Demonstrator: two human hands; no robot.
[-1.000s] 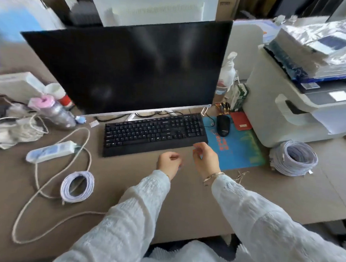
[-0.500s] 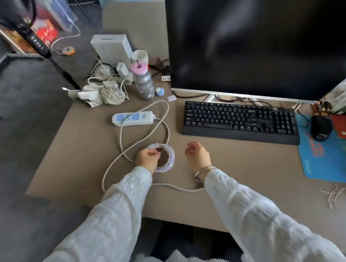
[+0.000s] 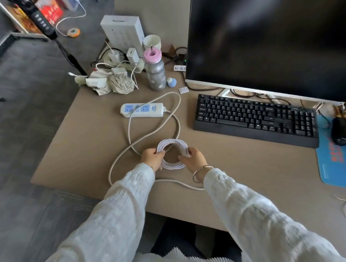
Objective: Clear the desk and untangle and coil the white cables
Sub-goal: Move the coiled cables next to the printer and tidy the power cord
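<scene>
Both hands clamp one small coil of white cable (image 3: 172, 153) on the desk (image 3: 245, 162): the left hand (image 3: 152, 157) grips its 9 o'clock edge, the right hand (image 3: 192, 158) its 3 o'clock edge, fingers curled round the strands. A white power strip (image 3: 142, 109) lies at 11 o'clock from the coil, its thick cord (image 3: 148, 136) looping beside and under it. A black keyboard (image 3: 255, 119) sits at 2 o'clock.

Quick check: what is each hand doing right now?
Left hand: holding the left side of the white cable coil.
Right hand: holding the coil's right side.
</scene>
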